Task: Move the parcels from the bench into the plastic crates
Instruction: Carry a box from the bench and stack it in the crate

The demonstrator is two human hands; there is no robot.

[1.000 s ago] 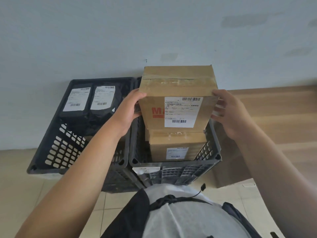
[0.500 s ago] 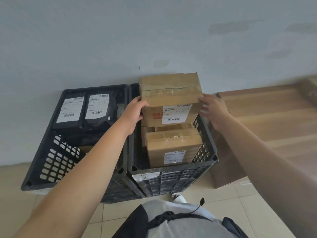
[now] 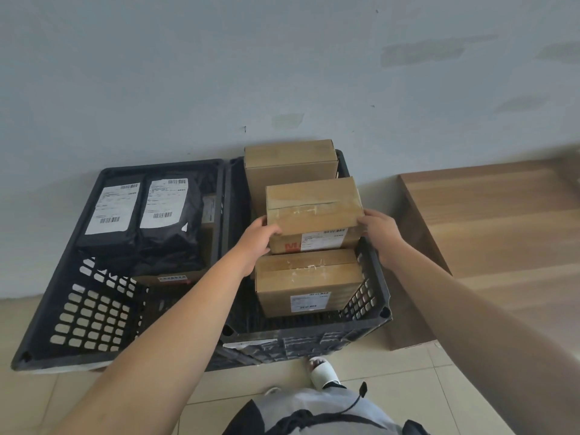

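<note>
Both hands on the middle cardboard box (image 3: 314, 211) in the right crate (image 3: 381, 312). Left hand (image 3: 255, 240) clamped on the box's left end, thumb hooked over the top edge, fingers curled round the side. Right hand (image 3: 381, 232) gripping the right end, fingertips wrapped onto the top corner, palm against the side. Box held level, taped top up, white shipping label and a red letter on the near face. Sitting between two more cardboard parcels: a rear box (image 3: 290, 161) standing behind it against the far wall of the crate, and a front box (image 3: 309, 277) just below and in front, label facing out. Cannot tell whether the held box rests on anything beneath or hangs in the grip.

Over in the left crate (image 3: 40, 340), touching the right one side by side: two black mailer bags (image 3: 141, 243) with white barcode labels, lying flat next to each other at the far end, on top of a brown carton (image 3: 166, 279) peeking out below. Near half of that crate showing bare lattice wall.

Wooden bench (image 3: 496, 221) off to the right, just beside the right crate, pale grain, blurred at the far edge. Grey wall (image 3: 219, 73) behind everything, tiled floor (image 3: 392, 381) underfoot, one white slipper (image 3: 323, 372) poking out below the crate.
</note>
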